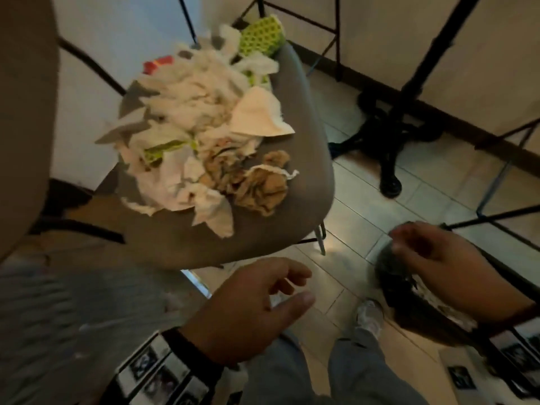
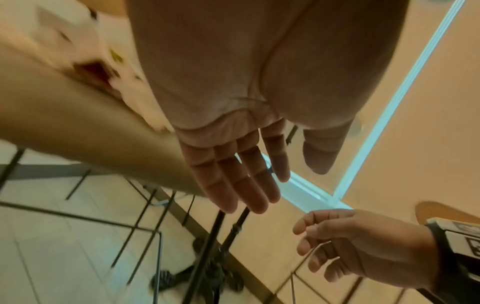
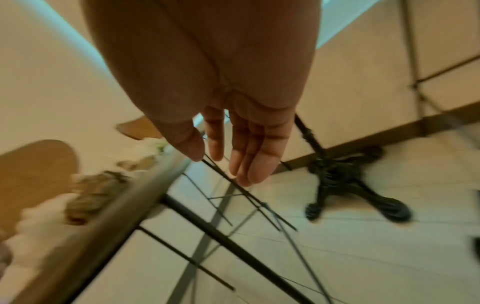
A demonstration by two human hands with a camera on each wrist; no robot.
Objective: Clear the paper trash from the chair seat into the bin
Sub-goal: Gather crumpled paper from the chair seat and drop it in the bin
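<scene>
Head view: a heap of paper trash covers most of the grey chair seat, made up of crumpled white napkins, brown wads toward the near edge, and scraps of green-patterned wrapper at the far edge beside a red piece. The left hand hangs just off the seat's near edge, fingers relaxed and empty, touching nothing. The right hand is likewise loose-fingered and empty, poised above the dark bin standing on the tiled floor to the right of the chair. Both wrist views show extended, unloaded fingers; the black table base stands near the wall.
</scene>
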